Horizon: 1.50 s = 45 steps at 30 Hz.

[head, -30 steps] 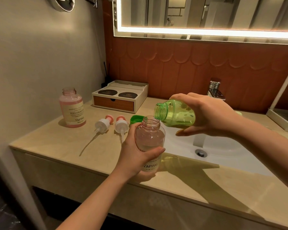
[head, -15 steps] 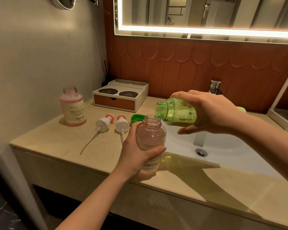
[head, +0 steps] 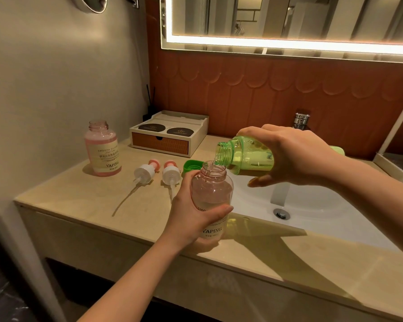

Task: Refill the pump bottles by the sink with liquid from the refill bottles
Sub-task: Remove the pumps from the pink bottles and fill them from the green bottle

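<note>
Down at the counter's front edge, the left hand [head: 191, 219] wraps its fingers and thumb closed around a clear bottle [head: 211, 201], holding it upright with its open mouth up. Above and to the right, the right hand [head: 293, 156] grips a green bottle [head: 244, 158] from over the top, fingers curled tight around its body and thumb underneath. That green bottle is tipped almost flat, its threaded neck just over the clear bottle's mouth, and a thin stream of clear liquid runs from one into the other.

Three bottles can be counted: the two in hand, plus one pink bottle [head: 102, 151] standing uncapped near the left wall, round-shouldered with a cream label. Two pump tops [head: 157, 174] lie side by side on the beige stone counter [head: 79, 201], white and pink plastic, each with a long thin tube. One green cap [head: 191, 166] lies behind the clear bottle. A smooth white sink [head: 312, 201] is set into the counter on the right. A small box with a woven drawer front [head: 168, 135] sits against the wall.
</note>
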Each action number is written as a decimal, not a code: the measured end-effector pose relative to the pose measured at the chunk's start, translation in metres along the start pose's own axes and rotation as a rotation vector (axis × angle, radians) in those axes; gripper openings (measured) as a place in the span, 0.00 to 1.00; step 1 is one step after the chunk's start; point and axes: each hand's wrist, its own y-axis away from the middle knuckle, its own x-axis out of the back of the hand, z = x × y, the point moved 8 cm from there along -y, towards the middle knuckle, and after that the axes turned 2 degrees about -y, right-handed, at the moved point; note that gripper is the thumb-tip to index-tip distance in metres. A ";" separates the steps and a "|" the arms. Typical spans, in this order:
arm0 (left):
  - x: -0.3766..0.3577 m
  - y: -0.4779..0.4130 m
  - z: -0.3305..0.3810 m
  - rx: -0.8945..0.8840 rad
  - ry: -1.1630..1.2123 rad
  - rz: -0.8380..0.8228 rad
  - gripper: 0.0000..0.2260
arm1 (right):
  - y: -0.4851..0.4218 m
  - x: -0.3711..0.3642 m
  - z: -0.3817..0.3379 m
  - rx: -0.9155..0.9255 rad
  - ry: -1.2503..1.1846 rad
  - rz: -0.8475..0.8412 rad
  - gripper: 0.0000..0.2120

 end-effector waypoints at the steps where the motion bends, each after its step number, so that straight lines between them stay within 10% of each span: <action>1: 0.000 0.000 0.000 -0.001 0.005 -0.002 0.30 | 0.000 0.000 0.000 0.001 -0.001 -0.002 0.45; 45: -0.001 0.001 0.002 0.006 0.013 -0.007 0.31 | 0.000 0.009 -0.001 0.040 0.111 -0.023 0.44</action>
